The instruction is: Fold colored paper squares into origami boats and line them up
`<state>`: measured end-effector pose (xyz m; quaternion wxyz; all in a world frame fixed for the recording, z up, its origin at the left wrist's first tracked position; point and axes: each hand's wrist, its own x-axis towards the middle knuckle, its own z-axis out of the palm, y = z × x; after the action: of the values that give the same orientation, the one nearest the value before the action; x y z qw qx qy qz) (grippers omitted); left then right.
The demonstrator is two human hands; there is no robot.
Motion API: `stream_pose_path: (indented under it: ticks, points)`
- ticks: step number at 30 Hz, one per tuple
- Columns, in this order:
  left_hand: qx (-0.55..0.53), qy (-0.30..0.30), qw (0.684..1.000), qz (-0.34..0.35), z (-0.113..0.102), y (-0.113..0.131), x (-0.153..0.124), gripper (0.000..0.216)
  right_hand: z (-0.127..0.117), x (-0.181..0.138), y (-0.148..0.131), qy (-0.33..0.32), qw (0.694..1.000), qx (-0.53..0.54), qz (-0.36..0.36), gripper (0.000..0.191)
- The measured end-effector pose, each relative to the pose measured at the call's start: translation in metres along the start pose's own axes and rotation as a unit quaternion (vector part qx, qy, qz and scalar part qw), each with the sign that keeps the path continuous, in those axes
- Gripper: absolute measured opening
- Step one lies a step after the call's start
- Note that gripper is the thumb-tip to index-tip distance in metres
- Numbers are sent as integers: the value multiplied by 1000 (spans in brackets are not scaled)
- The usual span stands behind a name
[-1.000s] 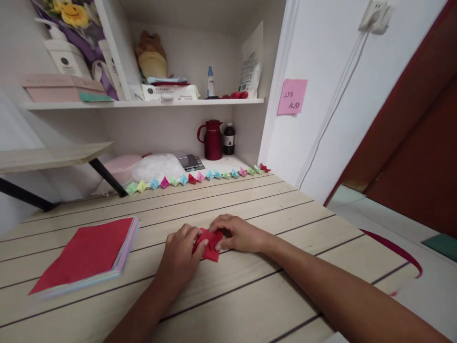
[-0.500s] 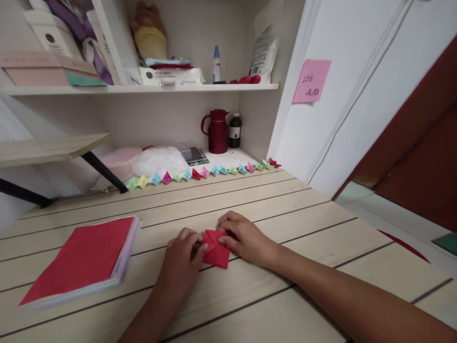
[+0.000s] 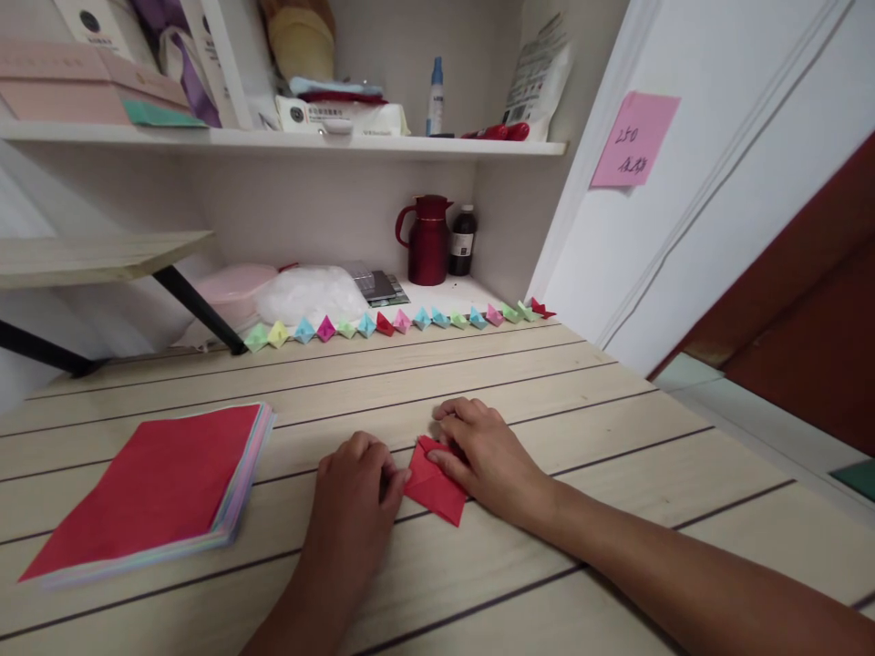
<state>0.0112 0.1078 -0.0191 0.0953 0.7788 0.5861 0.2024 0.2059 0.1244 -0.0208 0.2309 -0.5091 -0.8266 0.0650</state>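
A small folded piece of red paper (image 3: 433, 485) lies flat on the pale wooden slatted table (image 3: 547, 583), near the middle of its near half, and both hands press on it. The left hand (image 3: 352, 497) rests palm down with its fingertips touching the paper's left edge, fingers together and flat rather than closed around anything; the right hand (image 3: 485, 456) lies over the paper's far right corner, fingers bent and pressing down, also not clamped on it. To the left, well apart from the hands, sits a stack of square coloured paper sheets with a red sheet on top (image 3: 154, 487). Along the far edge of the table runs a row of small folded paper shapes in green, yellow, blue, pink and red (image 3: 400, 321), set side by side. Behind the row, in the lower compartment of a white shelving unit (image 3: 383, 146), stand a dark red jug with a handle (image 3: 427, 240) and, just beside it on the right, a dark brown bottle with a white label (image 3: 463, 241); to their left lie a crumpled clear plastic bag (image 3: 311, 294) and a pale pink lidded box (image 3: 236, 284). On the upper shelf are a white pack of wipes (image 3: 342, 116), a small blue-capped bottle (image 3: 435, 96) and a white pouch (image 3: 540, 77). A pink sticky note with handwriting (image 3: 634, 138) is stuck to the white wall on the right, beside a dark red door (image 3: 807, 310).
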Motion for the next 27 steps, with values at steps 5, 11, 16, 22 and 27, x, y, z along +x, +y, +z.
stream_pose_path:
  ticks: [5, 11, 16, 22, 27]
  points:
    - [3, 0, 1000, 6, 0, 0, 0, 12, 2, -1, 1, 4, 1000, 6, 2, 19]
    - [-2, 50, 996, 70, 4, -2, -5, 11, 5, -1, 6, 9, 999, 48, 11, 30]
    - [51, 104, 964, 240, 8, 2, -10, 32, 6, 1, 9, -6, 999, 43, -6, 28]
    - [104, 31, 956, 274, 14, -1, -9, 34, -1, 2, 11, 7, 999, 42, 14, 24]
    - [121, 10, 957, 263, 13, 3, -8, 35, -7, 3, 12, 4, 999, 6, 49, 17]
